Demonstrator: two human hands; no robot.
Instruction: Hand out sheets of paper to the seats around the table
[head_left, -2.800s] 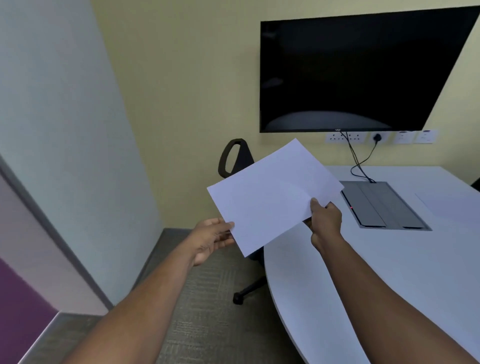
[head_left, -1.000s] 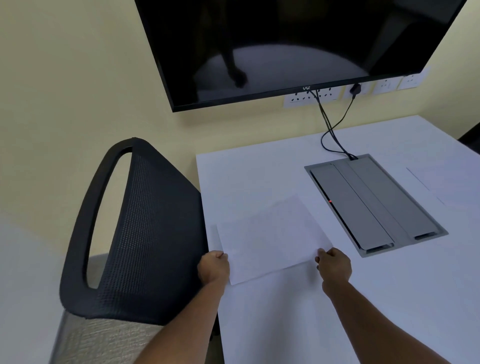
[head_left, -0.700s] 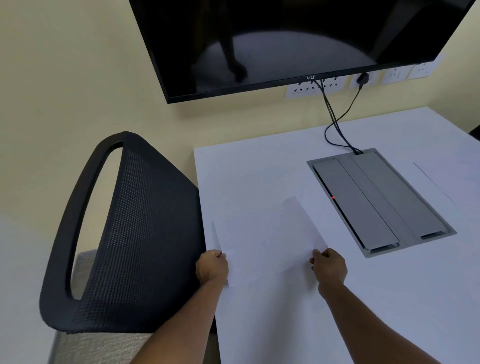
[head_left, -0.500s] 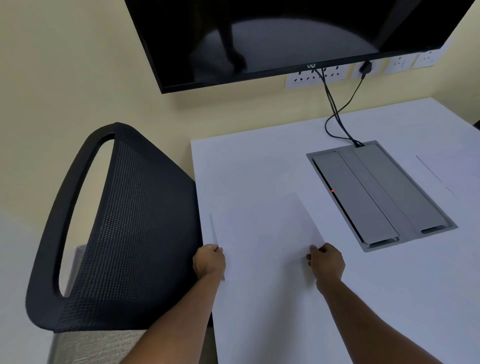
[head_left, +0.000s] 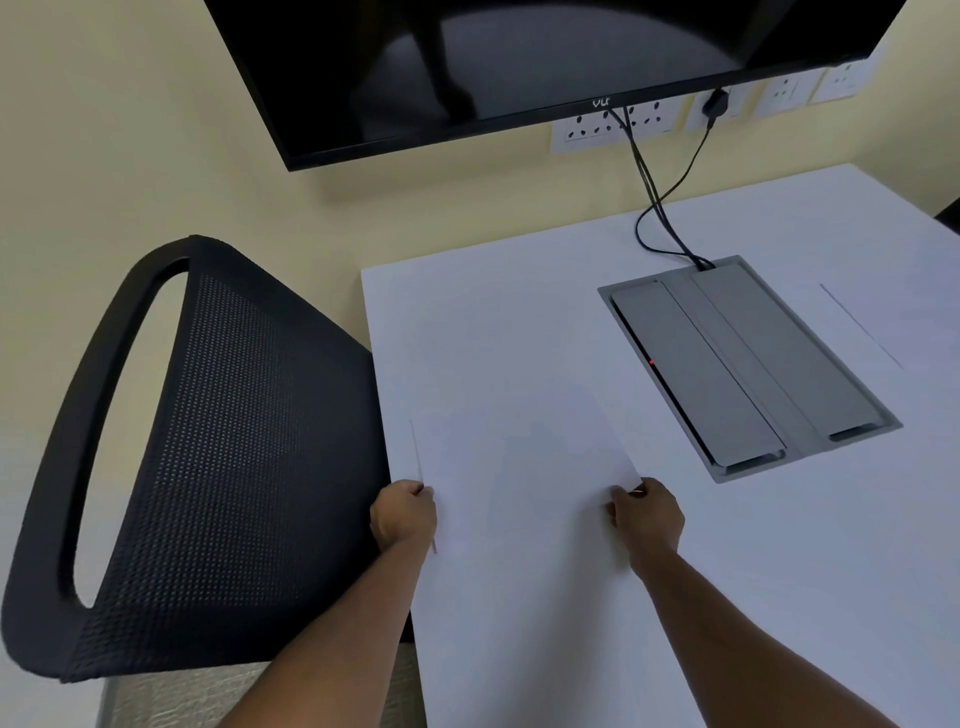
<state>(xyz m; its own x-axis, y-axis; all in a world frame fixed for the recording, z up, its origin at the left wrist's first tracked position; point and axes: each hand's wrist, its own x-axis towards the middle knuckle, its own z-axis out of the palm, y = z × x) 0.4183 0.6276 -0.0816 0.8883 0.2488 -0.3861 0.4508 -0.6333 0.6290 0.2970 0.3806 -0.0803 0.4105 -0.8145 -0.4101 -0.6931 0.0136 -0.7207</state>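
A white sheet of paper (head_left: 524, 452) lies flat on the white table (head_left: 519, 322), close to its left edge and beside a black mesh chair (head_left: 218, 457). My left hand (head_left: 404, 517) pinches the sheet's near left corner. My right hand (head_left: 647, 517) pinches its near right corner. The paper is hard to tell from the table; only its thin edges show. A second sheet (head_left: 904, 322) lies at the far right of the table.
A grey cable box (head_left: 748, 364) is set into the table right of the sheet, with black cables (head_left: 657, 208) running up to wall sockets. A dark wall screen (head_left: 519, 62) hangs above. The chair back leans against the table's left edge.
The sheet came down from mid-air and now lies flat on the table in front of the chair. Both hands stayed on its near corners and lowered with it.
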